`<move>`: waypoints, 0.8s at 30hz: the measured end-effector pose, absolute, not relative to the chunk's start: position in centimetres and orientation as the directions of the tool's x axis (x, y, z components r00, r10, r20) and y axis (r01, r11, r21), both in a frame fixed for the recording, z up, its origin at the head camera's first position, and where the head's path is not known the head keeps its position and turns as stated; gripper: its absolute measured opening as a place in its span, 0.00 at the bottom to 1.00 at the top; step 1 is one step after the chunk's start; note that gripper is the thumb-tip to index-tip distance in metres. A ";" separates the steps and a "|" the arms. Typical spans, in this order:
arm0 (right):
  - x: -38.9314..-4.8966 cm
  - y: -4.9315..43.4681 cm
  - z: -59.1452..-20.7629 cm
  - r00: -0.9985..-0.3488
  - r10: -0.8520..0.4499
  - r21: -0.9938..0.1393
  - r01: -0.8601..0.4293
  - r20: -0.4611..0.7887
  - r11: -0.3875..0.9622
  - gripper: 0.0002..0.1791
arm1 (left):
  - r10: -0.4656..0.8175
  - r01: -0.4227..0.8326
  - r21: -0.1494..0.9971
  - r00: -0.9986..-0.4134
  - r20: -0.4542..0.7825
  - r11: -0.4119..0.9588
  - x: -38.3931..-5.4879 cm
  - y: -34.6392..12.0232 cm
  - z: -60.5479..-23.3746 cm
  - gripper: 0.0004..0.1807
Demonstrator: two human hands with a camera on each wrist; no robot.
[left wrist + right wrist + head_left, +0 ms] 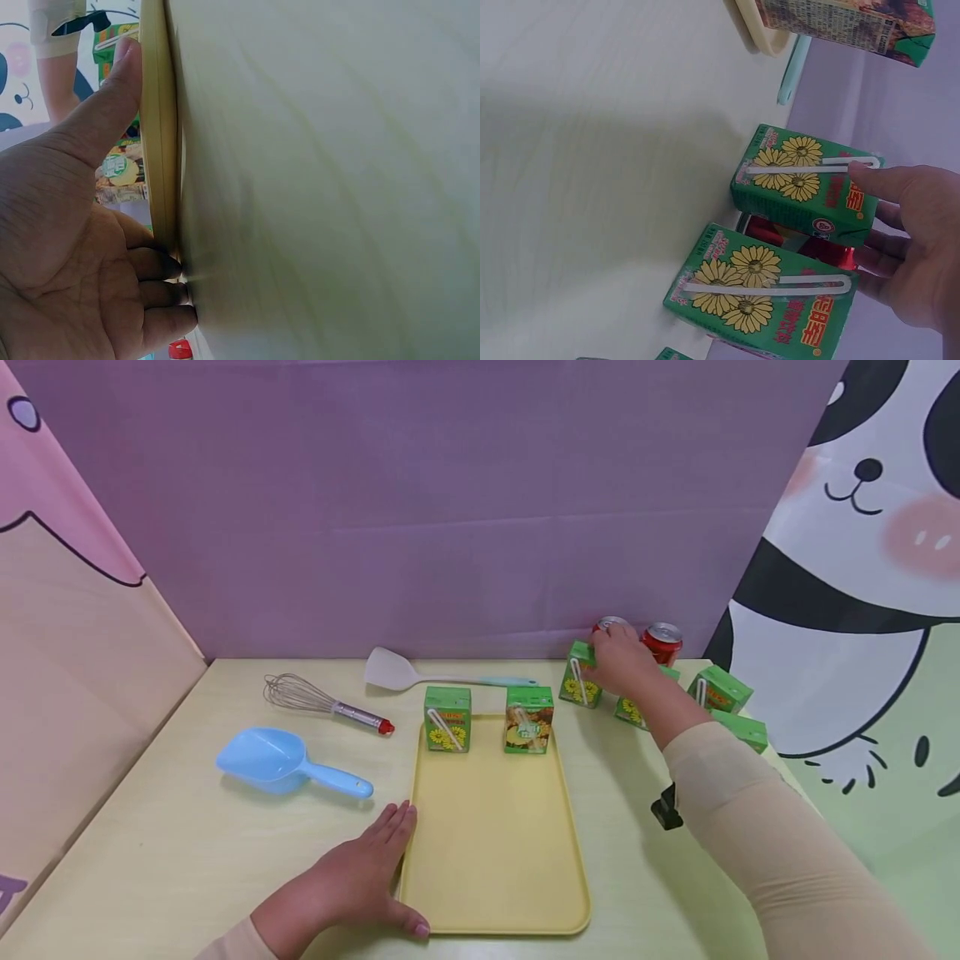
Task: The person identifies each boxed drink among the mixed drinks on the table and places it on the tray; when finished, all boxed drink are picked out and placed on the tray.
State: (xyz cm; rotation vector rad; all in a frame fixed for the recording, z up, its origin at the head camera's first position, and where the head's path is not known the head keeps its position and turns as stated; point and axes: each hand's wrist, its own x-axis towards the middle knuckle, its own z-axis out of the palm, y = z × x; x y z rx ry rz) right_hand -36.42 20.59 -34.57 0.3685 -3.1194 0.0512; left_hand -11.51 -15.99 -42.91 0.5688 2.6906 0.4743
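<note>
My right hand [624,662] holds a green juice box [579,680] at the back right of the table. In the right wrist view its thumb lies on the box's front by the white straw, with the other fingers behind. A second juice box [761,292] stands beside it. My left hand [358,875] rests against the left edge of a yellow tray [495,843], fingers spread and thumb near the front corner. Two juice boxes stand at the tray's far end, one on the left [448,720] and one on the right [528,722].
More juice boxes [722,687] stand at the right, near red cans [662,645]. Left of the tray lie a blue scoop [273,762] and a whisk [330,700]. A spatula [393,670] lies along the back, before the purple wall [450,510].
</note>
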 end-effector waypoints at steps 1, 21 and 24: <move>-36.5 20.6 -34.7 -0.973 -0.230 -0.052 -0.230 0.005 0.972 0.35 | 0.439 0.321 0.388 -0.857 -0.268 0.864 -11.5 -16.0 -42.9 0.76; -34.6 21.1 -31.2 -0.965 -0.251 -0.237 -0.263 0.083 0.935 0.32 | 0.439 0.313 0.397 -0.853 -0.283 0.863 -11.8 -15.9 -42.9 0.76; -33.9 20.6 -29.6 -0.964 -0.250 -0.289 -0.266 0.092 0.920 0.32 | 0.449 0.322 0.407 -0.853 -0.268 0.855 -11.9 -16.1 -43.0 0.76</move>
